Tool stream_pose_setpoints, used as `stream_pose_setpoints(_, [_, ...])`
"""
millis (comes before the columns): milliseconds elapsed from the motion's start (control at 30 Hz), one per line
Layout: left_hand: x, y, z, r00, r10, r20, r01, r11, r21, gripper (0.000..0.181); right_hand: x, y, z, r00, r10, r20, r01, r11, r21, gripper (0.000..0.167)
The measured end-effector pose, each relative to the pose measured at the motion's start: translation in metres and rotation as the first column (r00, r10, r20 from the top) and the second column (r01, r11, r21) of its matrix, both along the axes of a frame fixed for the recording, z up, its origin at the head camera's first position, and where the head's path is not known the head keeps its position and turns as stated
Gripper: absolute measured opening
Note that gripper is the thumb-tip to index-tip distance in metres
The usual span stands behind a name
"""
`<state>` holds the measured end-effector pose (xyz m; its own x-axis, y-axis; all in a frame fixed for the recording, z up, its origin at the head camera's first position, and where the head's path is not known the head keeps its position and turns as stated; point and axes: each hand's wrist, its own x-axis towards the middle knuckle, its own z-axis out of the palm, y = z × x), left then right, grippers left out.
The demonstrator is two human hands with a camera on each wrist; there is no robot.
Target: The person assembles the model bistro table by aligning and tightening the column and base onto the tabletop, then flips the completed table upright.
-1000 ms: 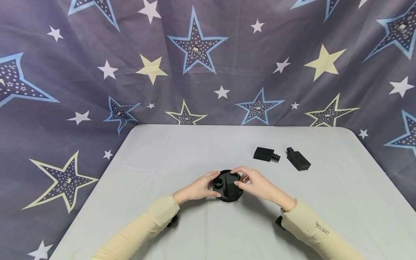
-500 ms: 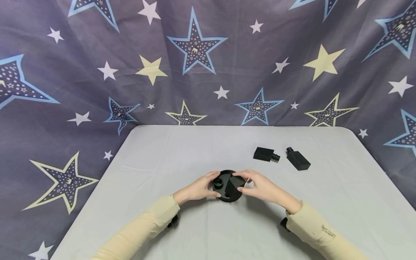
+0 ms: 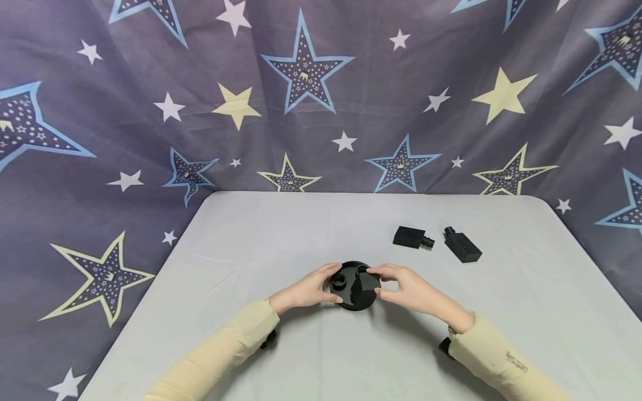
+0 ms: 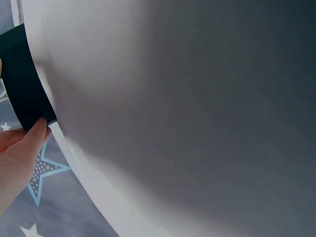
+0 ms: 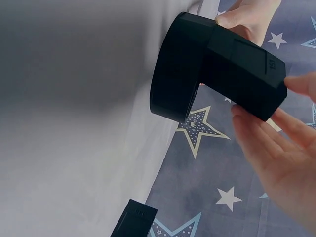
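A round black base with a raised ring-shaped socket stands near the middle of the table. My left hand grips the left side of its rim, fingers at the back and thumb in front. The base's side wall shows in the left wrist view. Rising from the base is a black rectangular block with small raised lettering. My right hand holds the block's free end between thumb and fingers. Seen from the head, the block leans right; its joint with the base is hidden.
Two black bottle-shaped blocks with threaded necks lie at the back right: one points its neck right, the other points its neck to the back left. The white table ends against a star-patterned curtain.
My right hand has shifted right and slightly toward me, and the block in it has tilted and turned to the right. The left hand and the base stay where they were.
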<state>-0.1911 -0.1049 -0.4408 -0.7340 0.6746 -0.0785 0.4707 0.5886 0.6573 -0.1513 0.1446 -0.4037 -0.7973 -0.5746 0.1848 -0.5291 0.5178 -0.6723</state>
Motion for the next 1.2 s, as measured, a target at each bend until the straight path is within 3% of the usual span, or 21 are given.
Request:
stream_pose_setpoints(300, [0.001, 0.0, 0.0, 1.0, 0.003, 0.013, -0.003, 1.0, -0.007, 0.076, 0.007, 0.001, 0.001, 1.0, 0.02, 0.018, -0.02, 1.0, 0.024, 0.05])
stream_pose_setpoints(467, [0.001, 0.0, 0.0, 1.0, 0.005, 0.015, -0.005, 1.0, -0.008, 0.076, 0.008, -0.002, -0.001, 0.999, 0.03, 0.041, -0.031, 0.999, 0.02, 0.045])
stream_pose_setpoints(633, [0.001, -0.001, 0.0, 1.0, 0.005, 0.018, -0.004, 1.0, -0.014, 0.076, 0.007, -0.006, -0.002, 0.999, 0.035, -0.009, -0.035, 0.999, -0.022, 0.038])
stream_pose_setpoints(1033, [0.0, 0.0, 0.0, 1.0, -0.003, 0.013, 0.003, 1.0, -0.005, 0.075, 0.01, -0.014, -0.002, 0.998, -0.065, -0.011, 0.064, 0.997, -0.03, 0.039])
stream_pose_setpoints(1200, [0.0, 0.0, 0.001, 1.0, -0.01, 0.003, 0.01, 1.0, -0.018, 0.071, 0.012, -0.015, -0.003, 0.998, -0.065, -0.019, 0.064, 0.997, -0.036, 0.041])
